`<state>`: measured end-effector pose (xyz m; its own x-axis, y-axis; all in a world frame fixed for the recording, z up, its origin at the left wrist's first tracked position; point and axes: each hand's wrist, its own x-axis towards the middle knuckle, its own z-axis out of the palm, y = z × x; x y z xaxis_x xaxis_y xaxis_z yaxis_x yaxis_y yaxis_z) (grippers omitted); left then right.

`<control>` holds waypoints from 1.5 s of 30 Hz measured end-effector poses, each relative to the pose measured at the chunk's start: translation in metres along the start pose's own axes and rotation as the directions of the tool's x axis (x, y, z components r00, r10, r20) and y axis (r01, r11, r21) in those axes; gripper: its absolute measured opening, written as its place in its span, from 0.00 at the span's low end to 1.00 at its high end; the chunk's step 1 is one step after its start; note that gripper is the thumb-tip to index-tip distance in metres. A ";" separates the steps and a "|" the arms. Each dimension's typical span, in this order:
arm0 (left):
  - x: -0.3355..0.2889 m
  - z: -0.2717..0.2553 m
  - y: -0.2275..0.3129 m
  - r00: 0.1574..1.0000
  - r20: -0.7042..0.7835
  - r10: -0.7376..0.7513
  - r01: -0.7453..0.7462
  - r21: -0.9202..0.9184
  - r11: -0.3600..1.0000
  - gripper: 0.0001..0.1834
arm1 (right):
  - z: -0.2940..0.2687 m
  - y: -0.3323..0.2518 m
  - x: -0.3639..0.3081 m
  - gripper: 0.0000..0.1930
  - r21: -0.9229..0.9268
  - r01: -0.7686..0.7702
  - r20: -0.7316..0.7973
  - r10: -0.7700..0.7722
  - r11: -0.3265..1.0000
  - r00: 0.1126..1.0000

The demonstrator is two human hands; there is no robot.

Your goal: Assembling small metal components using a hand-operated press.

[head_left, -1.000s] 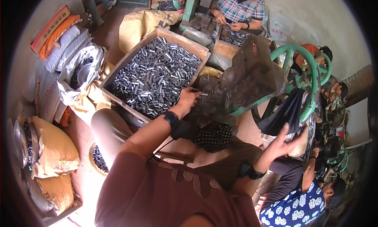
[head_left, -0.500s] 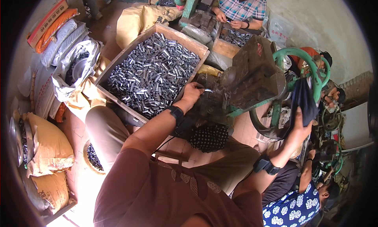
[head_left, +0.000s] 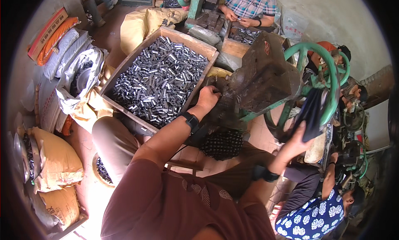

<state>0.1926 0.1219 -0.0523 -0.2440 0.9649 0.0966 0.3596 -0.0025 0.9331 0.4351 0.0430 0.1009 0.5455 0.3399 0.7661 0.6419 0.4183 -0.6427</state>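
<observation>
My left hand (head_left: 208,99) is at the dark metal press (head_left: 262,73), just past the right side of a wooden box (head_left: 115,105). Its fingers are bent together by the press's work area; whatever they pinch is hidden. The box holds a heap of short shiny metal tubes (head_left: 162,77). Over on the right, my right hand (head_left: 300,139) grips a dark cloth (head_left: 312,115) hanging on the rim of the press's green handwheel (head_left: 330,80). A dark dotted cloth (head_left: 222,144) lies below the press, near my knees.
Across from me a person in a checked shirt (head_left: 249,7) handles small parts over another wooden box (head_left: 235,48). At right, a person in a blue flowered shirt (head_left: 311,215) sits close by. Stacked sacks (head_left: 62,53) and a tan bag (head_left: 58,154) line the left side.
The handwheel has turned, and my right hand has come with the cloth toward me and left. A metal tube at my left fingertips showed before; now it is out of sight.
</observation>
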 end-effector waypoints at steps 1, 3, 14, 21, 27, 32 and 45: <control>-0.002 -0.004 0.002 1.000 0.004 -0.023 0.023 -0.033 0.999 0.11 | -0.006 -0.028 0.016 0.27 -0.095 -0.166 0.104 0.176 0.982 0.979; 0.001 -0.016 -0.004 0.999 0.003 -0.032 0.032 -0.098 0.995 0.14 | 0.000 -0.049 0.042 0.24 -0.089 -0.150 0.211 0.166 0.985 0.963; -0.003 -0.037 0.008 0.842 0.478 -0.249 0.532 -0.665 0.524 0.16 | 0.006 -0.058 0.082 0.24 -0.078 -0.198 0.346 0.213 0.977 0.914; -0.001 -0.027 0.000 0.844 0.472 -0.256 0.535 -0.702 0.471 0.13 | 0.006 -0.053 0.082 0.25 -0.023 -0.239 0.360 0.231 0.971 0.904; -0.003 -0.024 0.004 0.849 0.448 -0.278 0.527 -0.689 0.498 0.11 | 0.005 -0.056 0.082 0.25 -0.025 -0.240 0.361 0.232 0.971 0.903; -0.004 -0.013 0.000 0.877 0.360 -0.319 0.481 -0.689 0.543 0.08 | 0.006 -0.060 0.079 0.24 -0.007 -0.247 0.358 0.233 0.969 0.904; -0.006 0.016 0.011 0.923 0.170 -0.346 0.375 -0.607 0.701 0.05 | 0.001 0.038 -0.025 0.29 0.094 0.100 -0.154 -0.085 0.991 0.984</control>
<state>0.2127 0.1202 -0.0484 -0.1962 0.9358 -0.2929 -0.3860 0.2009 0.9004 0.4453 0.0509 0.0571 0.5656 0.1692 0.8072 0.6399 0.5274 -0.5589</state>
